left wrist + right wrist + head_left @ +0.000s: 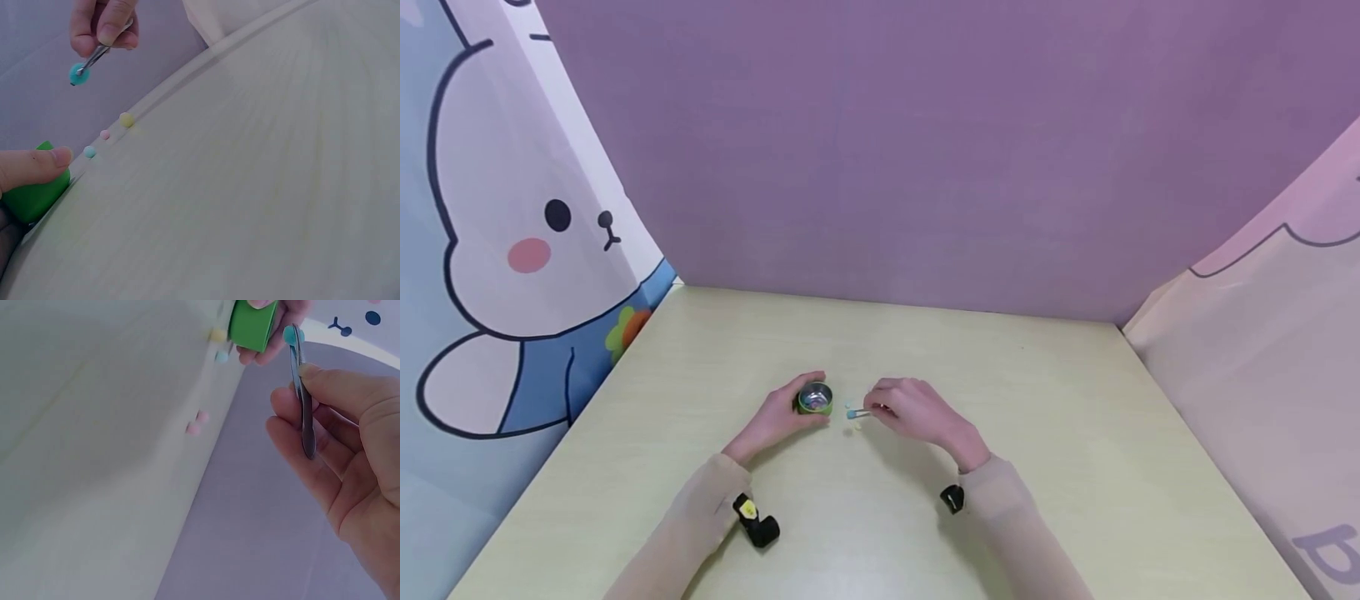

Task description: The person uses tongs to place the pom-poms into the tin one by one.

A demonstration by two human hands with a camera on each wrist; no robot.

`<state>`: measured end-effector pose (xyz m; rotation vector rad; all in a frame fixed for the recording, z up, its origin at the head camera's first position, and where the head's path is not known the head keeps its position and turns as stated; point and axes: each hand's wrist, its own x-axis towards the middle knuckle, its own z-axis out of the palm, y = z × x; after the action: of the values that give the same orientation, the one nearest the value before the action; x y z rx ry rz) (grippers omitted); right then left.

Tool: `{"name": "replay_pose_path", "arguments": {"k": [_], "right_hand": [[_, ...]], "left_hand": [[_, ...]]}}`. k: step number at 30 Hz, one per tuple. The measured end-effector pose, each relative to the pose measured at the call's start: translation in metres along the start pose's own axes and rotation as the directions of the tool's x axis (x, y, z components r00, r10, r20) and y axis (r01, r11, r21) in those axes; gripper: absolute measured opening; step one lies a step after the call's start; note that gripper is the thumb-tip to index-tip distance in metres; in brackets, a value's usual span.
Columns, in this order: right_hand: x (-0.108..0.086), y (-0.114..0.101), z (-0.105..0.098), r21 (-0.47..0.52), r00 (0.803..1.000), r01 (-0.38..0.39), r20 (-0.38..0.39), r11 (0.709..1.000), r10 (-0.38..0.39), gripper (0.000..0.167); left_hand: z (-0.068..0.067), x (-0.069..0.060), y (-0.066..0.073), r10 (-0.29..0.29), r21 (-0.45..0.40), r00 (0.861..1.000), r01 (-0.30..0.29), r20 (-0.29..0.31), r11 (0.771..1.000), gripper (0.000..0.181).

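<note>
My left hand [775, 421] grips a small green cup [825, 410] with a shiny metal inside, fingers and thumb round its sides, on the table. To its right, my right hand [921, 412] pinches metal tweezers [305, 409] between thumb and fingers. Held in their tips above the table is a teal ball [79, 74], a short way from the cup. Small balls lie on the tabletop between the hands: a yellow ball [126, 119], a light blue ball [89, 151] and two pink balls [193, 428]. What lies in the cup is too small to tell.
The pale wooden table [1037, 400] ends at a purple wall [925, 150] behind. A printed cartoon sheet [512, 192] hangs at the left, a pink one [1270, 350] at the right. Black devices [762, 530] sit at both wrists.
</note>
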<state>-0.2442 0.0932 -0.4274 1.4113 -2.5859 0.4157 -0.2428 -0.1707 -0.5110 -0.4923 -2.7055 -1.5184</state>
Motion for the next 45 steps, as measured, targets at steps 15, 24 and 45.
{"name": "replay_pose_path", "arguments": {"k": [15, 24, 45], "right_hand": [[0.023, -0.005, 0.000, 0.012, 0.999, 0.033, -0.013, 0.999, -0.033, 0.010], [0.034, -0.007, 0.000, 0.004, 1.000, 0.024, 0.002, 1.000, -0.024, 0.010], [0.049, -0.008, 0.009, 0.015, 0.999, 0.032, 0.036, 0.999, -0.033, 0.012]], "left_hand": [[0.000, 0.001, 0.000, 0.007, 0.005, 1.000, -0.007, -0.005, 1.000, 0.079], [-0.001, -0.001, 0.000, -0.004, 0.003, 1.000, 0.004, 0.002, 1.000, 0.079], [-0.002, 0.000, 0.002, -0.010, 0.000, 1.000, 0.010, 0.006, 1.000, 0.080]]}}
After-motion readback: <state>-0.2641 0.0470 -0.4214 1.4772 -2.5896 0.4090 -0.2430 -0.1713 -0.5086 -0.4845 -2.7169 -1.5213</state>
